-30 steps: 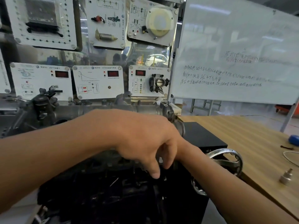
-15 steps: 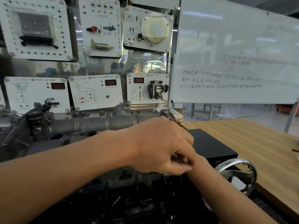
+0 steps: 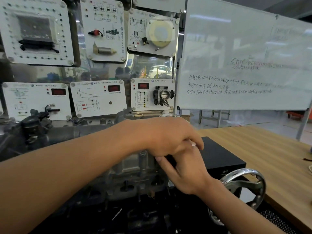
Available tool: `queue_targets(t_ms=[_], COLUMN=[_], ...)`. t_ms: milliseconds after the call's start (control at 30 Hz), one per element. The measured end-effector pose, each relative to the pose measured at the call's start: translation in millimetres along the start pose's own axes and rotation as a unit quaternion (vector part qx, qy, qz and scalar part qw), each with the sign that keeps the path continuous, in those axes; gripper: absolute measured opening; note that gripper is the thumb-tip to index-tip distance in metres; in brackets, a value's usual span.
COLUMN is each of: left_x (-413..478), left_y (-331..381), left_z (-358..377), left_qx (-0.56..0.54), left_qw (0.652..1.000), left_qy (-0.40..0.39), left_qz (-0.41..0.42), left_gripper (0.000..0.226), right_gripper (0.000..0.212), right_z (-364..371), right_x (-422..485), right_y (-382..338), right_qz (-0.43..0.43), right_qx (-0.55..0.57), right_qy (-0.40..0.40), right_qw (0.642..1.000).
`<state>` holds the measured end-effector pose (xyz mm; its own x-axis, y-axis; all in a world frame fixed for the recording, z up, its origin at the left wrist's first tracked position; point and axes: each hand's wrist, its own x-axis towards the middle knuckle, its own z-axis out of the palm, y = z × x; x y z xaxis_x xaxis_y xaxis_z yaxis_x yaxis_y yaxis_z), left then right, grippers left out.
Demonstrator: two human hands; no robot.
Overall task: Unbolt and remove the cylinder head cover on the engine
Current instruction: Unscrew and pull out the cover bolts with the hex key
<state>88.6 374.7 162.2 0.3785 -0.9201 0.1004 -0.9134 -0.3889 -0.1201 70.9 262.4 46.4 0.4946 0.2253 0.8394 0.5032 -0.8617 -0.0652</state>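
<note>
The cylinder head cover (image 3: 129,165) is the grey cast part on the top of the engine (image 3: 125,186), in the middle of the view, and it sits in its place on the engine; the long left forearm hides much of it. Both hands meet at the right end of this cover. The left hand (image 3: 168,137) comes in from the left, palm down, with its fingers curled downward over the fingers of the right hand (image 3: 184,171), which comes up from the near right. The two hands touch each other. The grip of each hand is closed in a curl, but I cannot tell what it holds, because the left hand covers that place; only a small dark shape shows between them. Just to the right of the hands a black box (image 3: 221,154) stands on the wooden worktop (image 3: 270,149), and near it, lower, is a shiny metal handwheel (image 3: 244,184). Behind the engine, on the far side, white training panels (image 3: 98,98) are mounted, one of them with a throttle body (image 3: 163,95). To the far right stands a whiteboard (image 3: 244,48) with handwriting.
</note>
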Motion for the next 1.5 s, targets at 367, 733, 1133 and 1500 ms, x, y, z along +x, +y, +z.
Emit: queue_targets(t_ms=[367, 733, 1133, 1500], left_x=[-2, -122, -177, -122], left_y=[-73, -79, -39, 12], left_z=[0, 15, 3, 22], left_qx=[-0.127, -0.023, -0.075, -0.183], left_qw=[0.952, 0.93, 0.972, 0.96], left_qy=[0.104, 0.148, 0.067, 0.142], left_qz=[-0.259, -0.334, -0.212, -0.159], left_gripper=[0.022, 0.047, 0.032, 0.02], right_gripper=[0.024, 0.026, 0.019, 0.02], right_z=[1, 7, -14, 20], right_x=[8, 29, 48, 23], right_y=[-9, -36, -26, -12], right_qz=[0.117, 0.021, -0.039, -0.157], right_qx=[0.136, 0.225, 0.222, 0.119], right_qy=[0.049, 0.004, -0.087, 0.109], right_qw=[0.983, 0.974, 0.971, 0.974])
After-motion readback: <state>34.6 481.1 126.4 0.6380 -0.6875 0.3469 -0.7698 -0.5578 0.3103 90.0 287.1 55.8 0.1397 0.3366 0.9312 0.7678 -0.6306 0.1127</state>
